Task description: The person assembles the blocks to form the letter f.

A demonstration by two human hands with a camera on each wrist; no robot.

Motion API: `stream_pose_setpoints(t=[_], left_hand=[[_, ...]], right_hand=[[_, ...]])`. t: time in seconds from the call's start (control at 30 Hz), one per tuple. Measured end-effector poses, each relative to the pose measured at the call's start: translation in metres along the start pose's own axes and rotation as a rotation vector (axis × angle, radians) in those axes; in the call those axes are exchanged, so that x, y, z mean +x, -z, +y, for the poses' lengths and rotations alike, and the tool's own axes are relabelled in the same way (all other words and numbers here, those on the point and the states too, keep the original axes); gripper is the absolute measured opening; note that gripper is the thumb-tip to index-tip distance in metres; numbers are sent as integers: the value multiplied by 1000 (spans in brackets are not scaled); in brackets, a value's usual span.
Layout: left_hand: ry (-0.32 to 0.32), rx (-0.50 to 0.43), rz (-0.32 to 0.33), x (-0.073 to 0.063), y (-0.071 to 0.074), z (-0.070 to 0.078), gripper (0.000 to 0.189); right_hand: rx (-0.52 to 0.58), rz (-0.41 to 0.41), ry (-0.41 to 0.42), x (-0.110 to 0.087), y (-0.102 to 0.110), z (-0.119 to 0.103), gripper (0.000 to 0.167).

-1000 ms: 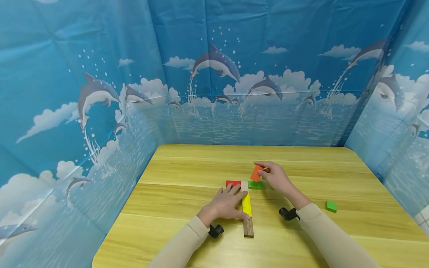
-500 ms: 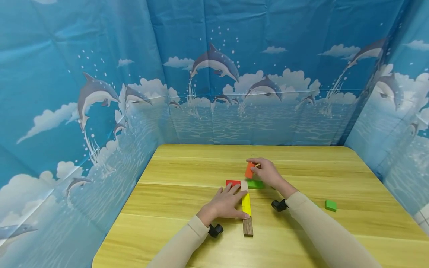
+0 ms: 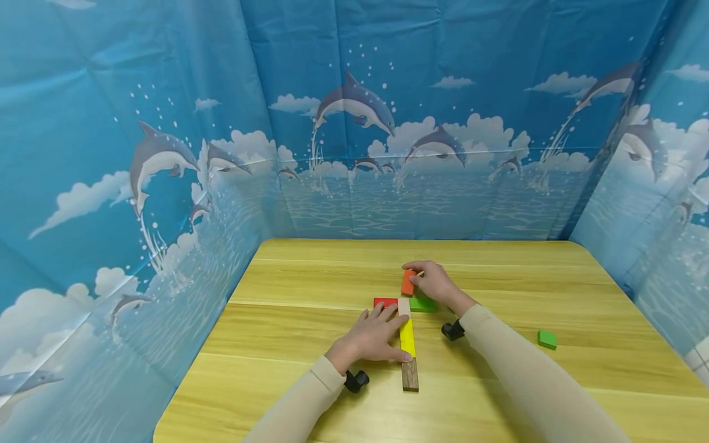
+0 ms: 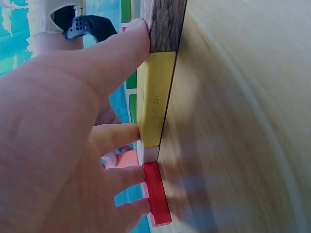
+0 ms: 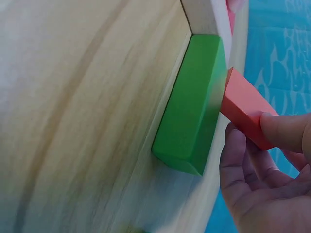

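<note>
An orange block [image 3: 407, 283] is pinched between the thumb and fingers of my right hand [image 3: 436, 287], at the far end of a T-shaped row of blocks. The row's stem is a brown wood-grain block [image 3: 410, 376], a yellow block [image 3: 408, 340] and a pale block [image 3: 404, 306]. To the pale block's left lies a red block [image 3: 386, 302]; to its right, a green block [image 3: 423, 305]. My left hand [image 3: 370, 339] is spread along the row's left side. Its fingertips meet the red and yellow blocks and its thumb reaches the brown-yellow joint, seen in the left wrist view.
A small green block [image 3: 547, 340] lies apart on the right of the wooden table [image 3: 288, 344]. A blue dolphin-print curtain [image 3: 354, 203] surrounds the table's back and sides. Each wrist carries a black camera mount [image 3: 357, 382].
My right hand has moved left with the orange block, from above the green block to just beyond the pale block. The orange block is more upright in the head view. My left hand stays put.
</note>
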State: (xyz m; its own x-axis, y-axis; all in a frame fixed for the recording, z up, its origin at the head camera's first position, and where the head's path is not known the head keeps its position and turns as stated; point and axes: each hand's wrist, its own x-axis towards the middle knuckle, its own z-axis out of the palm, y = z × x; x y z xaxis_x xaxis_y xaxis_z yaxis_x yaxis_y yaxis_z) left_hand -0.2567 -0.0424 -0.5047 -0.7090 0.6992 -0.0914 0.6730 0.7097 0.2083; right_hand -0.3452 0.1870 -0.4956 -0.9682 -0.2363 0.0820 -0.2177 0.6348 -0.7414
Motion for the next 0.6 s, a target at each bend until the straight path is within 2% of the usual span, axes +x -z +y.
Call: stream_pose_setpoints(t=[0.3, 0.6], left_hand=[[-6, -10, 1, 0, 1, -1, 91], [-16, -4, 9, 2, -1, -5, 91]], right_hand=[[-56, -18, -9, 13, -6, 4, 38], [-20, -50, -64, 19, -14, 8, 40]])
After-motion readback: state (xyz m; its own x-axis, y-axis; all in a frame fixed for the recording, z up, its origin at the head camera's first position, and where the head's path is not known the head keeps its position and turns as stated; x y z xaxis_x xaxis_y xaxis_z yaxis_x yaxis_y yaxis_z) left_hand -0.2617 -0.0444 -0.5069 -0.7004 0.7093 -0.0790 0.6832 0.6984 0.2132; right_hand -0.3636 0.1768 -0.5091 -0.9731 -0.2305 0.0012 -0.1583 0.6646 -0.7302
